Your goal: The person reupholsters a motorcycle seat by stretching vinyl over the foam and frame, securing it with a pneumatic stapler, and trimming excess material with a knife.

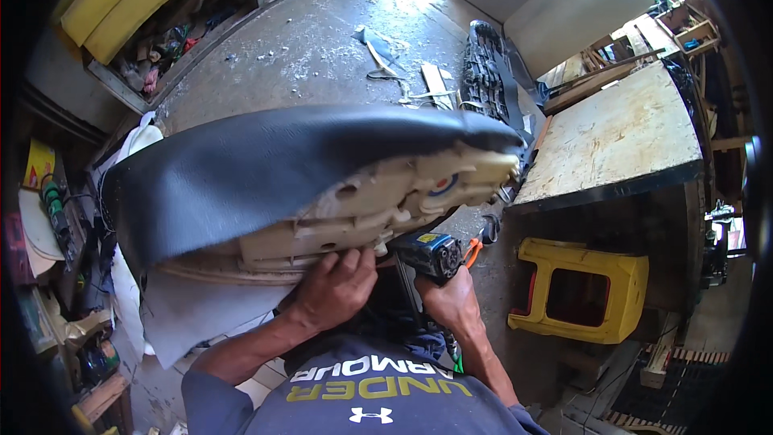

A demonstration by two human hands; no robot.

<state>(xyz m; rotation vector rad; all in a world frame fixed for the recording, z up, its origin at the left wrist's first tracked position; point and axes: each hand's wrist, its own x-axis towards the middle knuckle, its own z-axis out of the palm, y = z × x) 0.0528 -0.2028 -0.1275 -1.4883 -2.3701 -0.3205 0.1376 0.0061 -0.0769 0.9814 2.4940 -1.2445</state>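
A motorcycle seat (pixel 306 153) with a smooth black cover stands tilted on its side in front of me, its cream plastic base (pixel 322 234) facing my body. The cover wraps over the top and its edge lies along the base. My left hand (pixel 334 288) presses curled fingers against the lower edge of the base; whether they pinch any material is hidden. My right hand (pixel 449 300) is closed round a staple gun (pixel 432 253) with a blue and black head. The head is close to the base's lower edge, right of my left hand; its nose is hidden.
A yellow plastic stool (pixel 580 290) lies on its side at the right, below a worn wooden tabletop (pixel 620 133). Scraps and a black strip of material (pixel 487 72) lie on the grey surface beyond the seat. Yellow foam pieces (pixel 145 0) sit on a shelf at far left.
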